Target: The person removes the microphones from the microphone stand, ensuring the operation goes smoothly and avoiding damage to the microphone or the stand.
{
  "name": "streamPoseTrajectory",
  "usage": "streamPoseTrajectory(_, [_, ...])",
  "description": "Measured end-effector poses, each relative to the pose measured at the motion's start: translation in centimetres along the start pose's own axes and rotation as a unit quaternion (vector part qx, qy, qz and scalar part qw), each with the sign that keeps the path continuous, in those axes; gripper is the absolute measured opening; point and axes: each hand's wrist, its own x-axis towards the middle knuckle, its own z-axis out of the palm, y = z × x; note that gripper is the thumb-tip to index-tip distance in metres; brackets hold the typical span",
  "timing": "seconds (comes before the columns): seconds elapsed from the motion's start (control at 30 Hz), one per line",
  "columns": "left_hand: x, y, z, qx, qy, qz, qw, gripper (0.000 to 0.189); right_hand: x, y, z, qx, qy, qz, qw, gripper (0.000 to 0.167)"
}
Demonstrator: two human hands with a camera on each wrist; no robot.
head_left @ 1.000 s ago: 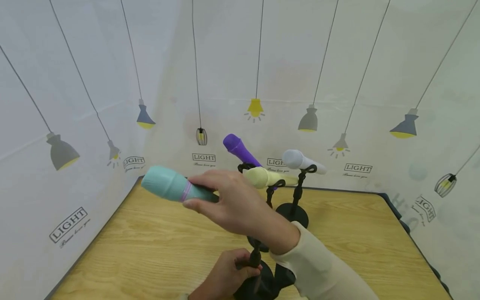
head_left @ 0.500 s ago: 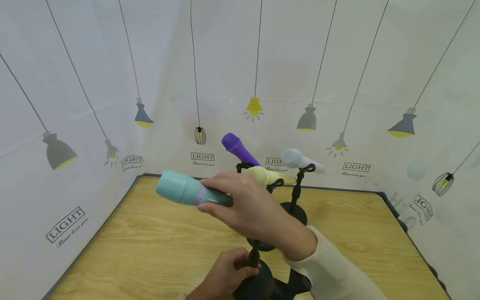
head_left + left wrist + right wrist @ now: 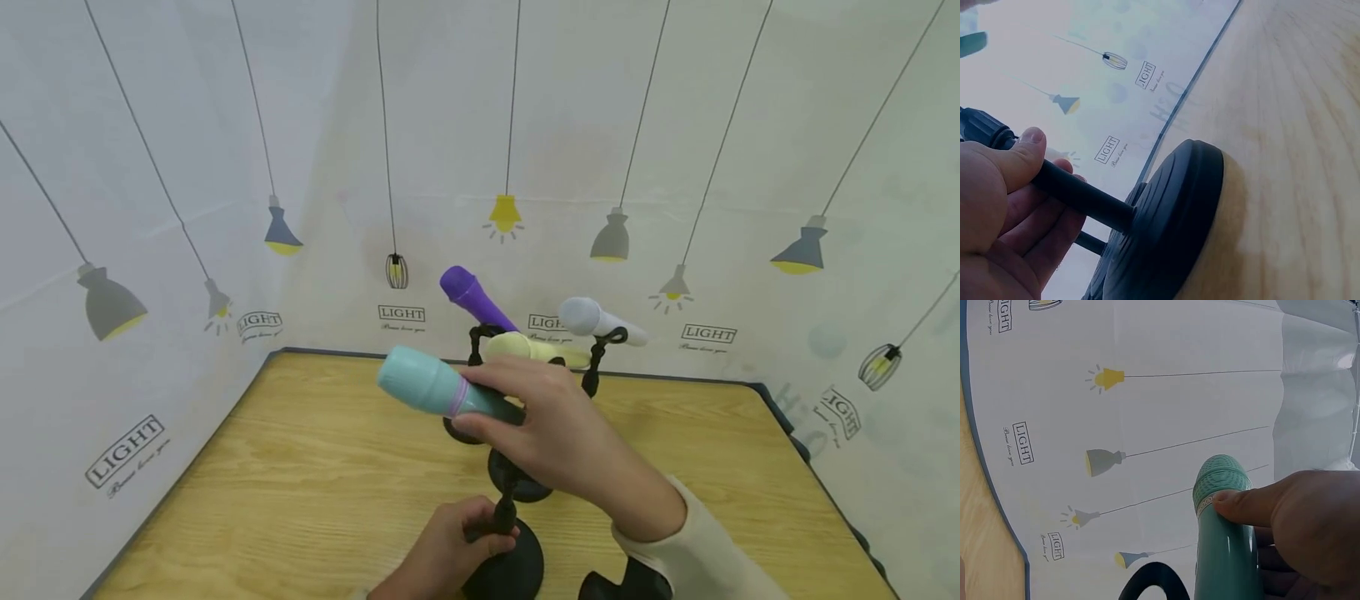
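Observation:
My right hand (image 3: 558, 412) holds a teal microphone (image 3: 420, 379) above the table, its ribbed head pointing left. Thumb and fingers wrap the handle near a lilac ring, and in the right wrist view the thumb lies along the teal microphone (image 3: 1225, 550). Below it, my left hand (image 3: 453, 542) grips the pole of a black microphone stand (image 3: 521, 562). The left wrist view shows the thumb and fingers round that pole (image 3: 1085, 197), above the round base (image 3: 1172, 219), which sits on the table. A black clip loop (image 3: 1154, 575) shows beside the microphone in the right wrist view.
Behind my hands, a purple microphone (image 3: 468, 292), a pale yellow microphone (image 3: 532, 350) and a white microphone (image 3: 600, 321) rest on black stands. The wooden table (image 3: 300, 467) meets a white wall sheet (image 3: 337, 167) printed with lamps. A black piece (image 3: 637, 583) hangs by the right sleeve.
My right hand has moved to the right and slightly down with the teal microphone, bringing it over the nearest stand. The left hand has kept its grip on the pole.

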Motion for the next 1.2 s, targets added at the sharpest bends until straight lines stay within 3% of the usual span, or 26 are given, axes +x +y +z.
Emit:
streamPoseTrajectory(0.27, [-0.1,0.4,-0.4,0.006,0.0,-0.034,0.9994,0.009,-2.0,1.5,-0.7,0.001,0.017,0.039,0.9991,0.04])
streamPoseTrajectory(0.43, [-0.1,0.3,-0.6,0.004,-0.005,-0.031,0.9995,0.009,-3.2,2.0,-1.1,-0.008,0.01,0.078,0.9969,0.038])
streamPoseTrajectory(0.73, [-0.1,0.1,-0.5,-0.007,-0.004,-0.027,0.9996,0.01,-6.1,3.6,-1.7,-0.022,0.044,0.109,0.9929,0.036])
streamPoseTrajectory(0.93, [-0.1,0.2,-0.6,-0.004,-0.009,-0.032,0.9994,0.01,-7.7,4.2,-2.0,-0.049,0.051,0.153,0.9857,0.034])
streamPoseTrajectory(1.2, [-0.1,0.4,-0.8,-0.005,-0.009,-0.039,0.9992,0.011,-9.7,5.5,-1.7,-0.027,0.044,0.233,0.9711,0.035])
